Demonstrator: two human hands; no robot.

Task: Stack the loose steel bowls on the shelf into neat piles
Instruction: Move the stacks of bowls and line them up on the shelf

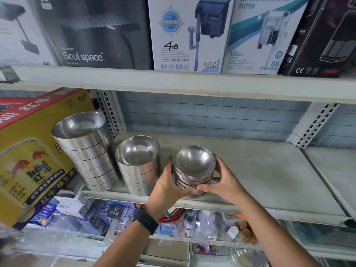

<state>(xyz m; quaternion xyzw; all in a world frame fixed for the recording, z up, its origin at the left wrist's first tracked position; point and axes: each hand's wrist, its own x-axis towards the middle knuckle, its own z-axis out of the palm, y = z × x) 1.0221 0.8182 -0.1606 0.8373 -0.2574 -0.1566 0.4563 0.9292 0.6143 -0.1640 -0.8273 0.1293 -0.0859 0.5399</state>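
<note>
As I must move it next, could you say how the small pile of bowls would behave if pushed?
Probably slippery: the small pile is polished steel on a smooth shelf. It may shear apart, as its rims look uneven. Being narrow and stacked, it could tip.

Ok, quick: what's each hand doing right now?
Left hand: grips the small bowl pile.
Right hand: grips the same pile.

You are looking at steel bowls (194, 162) gleaming silver-grey on a dull off-white shelf (269, 170). Behind them, wall tiles (212, 112) are showing a pale blue-grey grid. The Red Bull carton (28, 151) is glowing yellow with red bulls and a dark blue band; you are wearing a black wristband (145, 220).
</note>
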